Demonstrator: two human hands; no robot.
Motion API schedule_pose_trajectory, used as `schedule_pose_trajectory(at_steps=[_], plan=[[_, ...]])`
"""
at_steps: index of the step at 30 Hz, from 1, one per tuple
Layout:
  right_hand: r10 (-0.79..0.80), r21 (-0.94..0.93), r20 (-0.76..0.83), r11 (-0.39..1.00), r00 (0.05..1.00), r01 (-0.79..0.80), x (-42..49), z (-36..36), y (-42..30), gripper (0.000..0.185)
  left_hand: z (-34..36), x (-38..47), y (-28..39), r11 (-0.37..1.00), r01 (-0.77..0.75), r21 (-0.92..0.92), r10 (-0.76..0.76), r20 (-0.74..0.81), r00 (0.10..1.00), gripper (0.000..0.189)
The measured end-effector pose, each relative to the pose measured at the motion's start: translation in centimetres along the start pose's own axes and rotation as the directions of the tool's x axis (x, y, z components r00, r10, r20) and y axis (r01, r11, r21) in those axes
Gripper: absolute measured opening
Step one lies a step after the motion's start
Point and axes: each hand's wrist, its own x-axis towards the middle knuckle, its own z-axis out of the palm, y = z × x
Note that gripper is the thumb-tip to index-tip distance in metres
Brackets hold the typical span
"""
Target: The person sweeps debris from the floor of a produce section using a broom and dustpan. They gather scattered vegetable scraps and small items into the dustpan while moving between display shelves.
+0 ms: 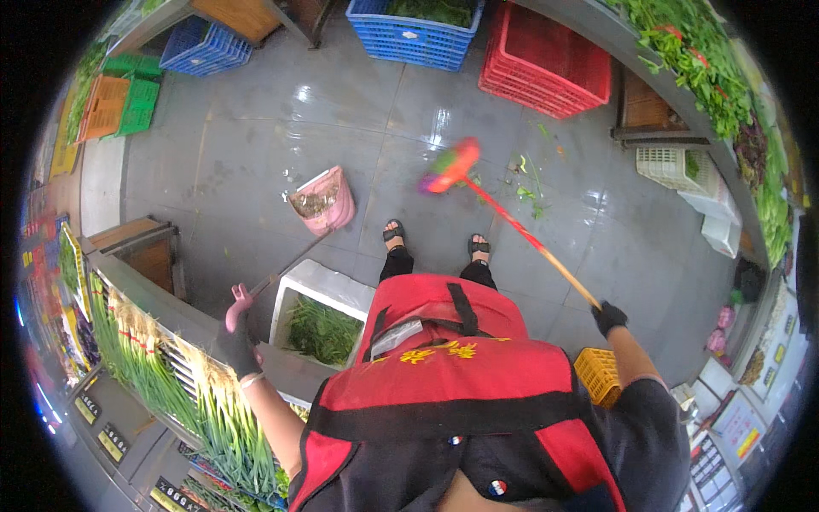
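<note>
In a black glove, my left hand (238, 345) is closed around the pink grip of a long-handled dustpan. Its pink pan (333, 208) rests on the grey tile floor to the left of my feet, with brownish debris inside. My right hand (609, 319), also gloved, holds the wooden upper end of a broom (512, 221) with a red lower shaft. The broom's red, green and purple head (453, 165) is blurred and in front of my feet. Green leaf scraps (530, 192) lie on the floor to its right.
A white foam box (280, 313) of greens stands beside my left leg. Blue crates (409, 41) and a red crate (544, 83) line the far side. Leeks (230, 409) fill the left shelf. A yellow basket (596, 376) is under my right arm; leafy bunches (694, 70) lie on the right shelf.
</note>
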Motion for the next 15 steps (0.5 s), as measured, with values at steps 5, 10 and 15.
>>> schedule_pose_trajectory(at_steps=[5, 10, 15], plan=[[0.106, 0.086, -0.014, 0.991, 0.994, -0.105, -7.1, 0.2, 7.7, 0.052, 4.0, 0.4, 1.3, 0.999, 0.025, -0.032, -0.024, 0.017, 1.0, 0.024], [0.008, 0.2, -0.145, 0.98, 0.989, 0.021, -4.7, -3.1, 2.8, 0.049, 6.5, 1.2, 0.9, 0.997, -0.067, 0.028, 0.066, 0.031, 0.997, 0.027], [-0.224, 0.147, -0.356, 0.945, 0.907, 0.291, 6.3, -11.1, -12.5, 0.045, 6.4, 0.4, 1.3, 0.994, 0.007, 0.105, -0.011, 0.038, 0.999, 0.025]])
